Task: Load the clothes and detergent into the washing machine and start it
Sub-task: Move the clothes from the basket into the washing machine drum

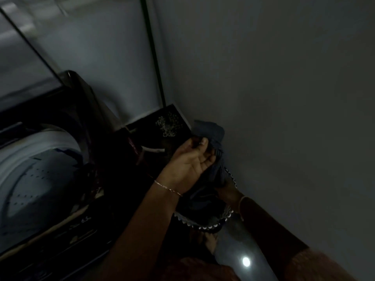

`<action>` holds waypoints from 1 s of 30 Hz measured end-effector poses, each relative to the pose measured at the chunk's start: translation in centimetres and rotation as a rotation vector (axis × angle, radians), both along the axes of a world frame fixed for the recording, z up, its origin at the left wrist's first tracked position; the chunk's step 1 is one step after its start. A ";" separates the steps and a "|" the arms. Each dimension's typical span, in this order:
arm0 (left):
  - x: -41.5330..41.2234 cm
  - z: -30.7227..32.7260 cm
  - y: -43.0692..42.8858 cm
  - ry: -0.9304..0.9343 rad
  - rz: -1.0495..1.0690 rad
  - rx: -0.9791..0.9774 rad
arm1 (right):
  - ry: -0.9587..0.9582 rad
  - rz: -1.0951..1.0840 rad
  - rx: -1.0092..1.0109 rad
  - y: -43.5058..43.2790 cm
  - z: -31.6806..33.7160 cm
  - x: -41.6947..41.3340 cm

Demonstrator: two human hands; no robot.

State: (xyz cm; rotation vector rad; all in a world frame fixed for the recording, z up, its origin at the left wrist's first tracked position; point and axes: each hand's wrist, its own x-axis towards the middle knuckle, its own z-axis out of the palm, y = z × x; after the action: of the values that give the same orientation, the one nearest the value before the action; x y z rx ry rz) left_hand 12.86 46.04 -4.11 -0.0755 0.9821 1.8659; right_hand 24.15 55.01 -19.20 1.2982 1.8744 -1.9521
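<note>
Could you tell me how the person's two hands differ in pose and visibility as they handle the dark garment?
The left hand is well lit, palm showing, fingers pinching a gathered fold of the dark garment high up. The right hand sits lower, in shadow beside the wall, mostly hidden by the cloth. The left wrist wears a thin chain bracelet; the right wrist wears a bangle. Both hands grip the same garment.

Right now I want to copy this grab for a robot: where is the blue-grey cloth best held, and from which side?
Grip the gathered upper bunch of the blue-grey cloth, from the washer side, as the left hand does. The wall blocks the far side, and the bunched folds give a firm pinch. The right hand supports the hanging part below.
</note>
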 end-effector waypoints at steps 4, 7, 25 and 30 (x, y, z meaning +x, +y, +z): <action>-2.1 1.5 -1.7 -0.026 0.114 -0.061 | -0.006 -0.057 -0.105 1.1 2.6 0.2; -3.5 1.3 -3.1 -0.089 0.216 -0.172 | 0.003 -0.097 -0.171 2.1 5.0 0.4; -0.4 0.5 -2.3 0.642 -0.363 -0.311 | 0.320 -0.036 -0.011 4.0 22.2 -4.3; -0.3 0.0 -0.3 0.624 -0.362 -0.344 | 0.456 -0.029 -0.040 3.8 26.5 -6.0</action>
State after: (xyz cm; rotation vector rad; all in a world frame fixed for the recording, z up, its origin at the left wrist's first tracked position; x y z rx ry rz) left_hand 12.61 45.73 -4.16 0.4765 1.6163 1.3859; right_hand 18.12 58.79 7.32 0.9268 1.9891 -2.4488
